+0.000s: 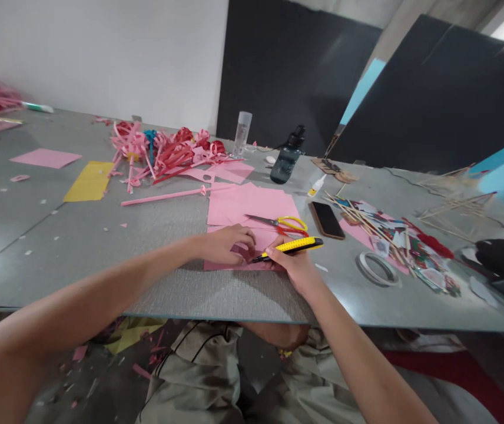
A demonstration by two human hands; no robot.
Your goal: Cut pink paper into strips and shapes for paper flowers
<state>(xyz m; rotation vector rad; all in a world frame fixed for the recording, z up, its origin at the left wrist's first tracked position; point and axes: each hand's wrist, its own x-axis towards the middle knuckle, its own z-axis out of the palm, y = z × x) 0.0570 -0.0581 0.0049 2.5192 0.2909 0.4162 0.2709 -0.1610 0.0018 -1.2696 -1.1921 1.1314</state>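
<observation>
Here we are at the pink paper [264, 237], flat near the front edge of the grey table [163, 294], with the yellow-and-black cutter [297, 244] slanting over it, tip low by the sheet. Our right hand [297, 263] is wrapped around the cutter, while our left hand [229, 243] rests on the paper, fingers bent, thumb apart. Just beyond, scissors [275, 222] lie on pink sheets; right of them, a phone [327, 220].
</observation>
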